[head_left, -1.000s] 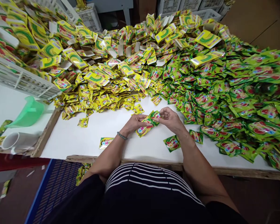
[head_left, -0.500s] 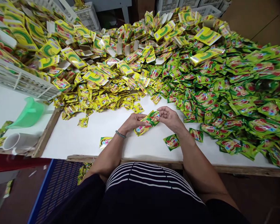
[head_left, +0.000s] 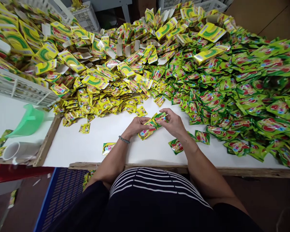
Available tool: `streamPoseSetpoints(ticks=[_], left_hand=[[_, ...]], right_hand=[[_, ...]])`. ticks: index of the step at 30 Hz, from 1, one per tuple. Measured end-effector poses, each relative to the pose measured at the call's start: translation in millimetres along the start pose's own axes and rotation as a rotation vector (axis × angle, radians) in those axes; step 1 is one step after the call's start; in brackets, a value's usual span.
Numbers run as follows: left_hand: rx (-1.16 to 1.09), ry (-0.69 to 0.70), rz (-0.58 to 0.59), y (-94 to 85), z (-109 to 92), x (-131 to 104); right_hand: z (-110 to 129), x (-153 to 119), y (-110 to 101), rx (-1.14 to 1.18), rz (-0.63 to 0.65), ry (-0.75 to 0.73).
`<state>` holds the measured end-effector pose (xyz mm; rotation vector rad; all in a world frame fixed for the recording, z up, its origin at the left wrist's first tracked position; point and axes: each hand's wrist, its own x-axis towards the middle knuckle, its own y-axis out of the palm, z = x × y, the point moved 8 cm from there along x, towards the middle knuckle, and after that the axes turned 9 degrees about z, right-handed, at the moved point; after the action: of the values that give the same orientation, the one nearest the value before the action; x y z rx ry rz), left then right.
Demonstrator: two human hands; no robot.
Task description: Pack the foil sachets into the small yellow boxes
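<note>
My left hand (head_left: pixel 139 126), with a beaded bracelet at the wrist, is closed around a small yellow and green carton (head_left: pixel 145 133) just above the white tabletop (head_left: pixel 149 149). At the carton's upper right end is a green sachet (head_left: pixel 160 118) with a red fruit print, pinched by my right hand (head_left: pixel 172 122). Whether the sachet's lower end is inside the carton, I cannot tell. Below my right forearm lie loose green sachets (head_left: pixel 176 146). A flat printed carton (head_left: pixel 108 148) rests beside my left forearm, partly covered by it.
A heap of yellow cartons (head_left: pixel 94 80) and small yellow sachets (head_left: pixel 106 103) spreads along the back left. Green sachets (head_left: pixel 215 96) are piled at right. A white crate (head_left: pixel 19 85), a green scoop (head_left: pixel 27 120) and a white mug (head_left: pixel 20 151) stand left; a blue crate (head_left: pixel 60 193) is below.
My right hand has shifted slightly left, its fingers now further over the green sachet. My left hand keeps its hold on the carton. The whole view has shifted slightly.
</note>
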<state>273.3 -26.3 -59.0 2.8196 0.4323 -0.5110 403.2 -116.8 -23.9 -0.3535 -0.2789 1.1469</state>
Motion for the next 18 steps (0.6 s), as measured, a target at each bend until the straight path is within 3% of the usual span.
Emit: streamPoseSetpoints(ticks=[9,14,18], left_hand=[[0.087,0.037,-0.050,-0.2,-3.6,-1.4],[0.073,0.023,-0.040,2.4,-3.4,-0.1],[0.022,0.018,-0.001,5.8,-3.9,1.2]], right_hand=[[-5.9,1.0,-7.3,0.187,0.005,0.080],[-14.1,3.1,9.0,0.124,0.163,0.146],[-17.6,3.6,9.3,0.138,0.179,0.149]])
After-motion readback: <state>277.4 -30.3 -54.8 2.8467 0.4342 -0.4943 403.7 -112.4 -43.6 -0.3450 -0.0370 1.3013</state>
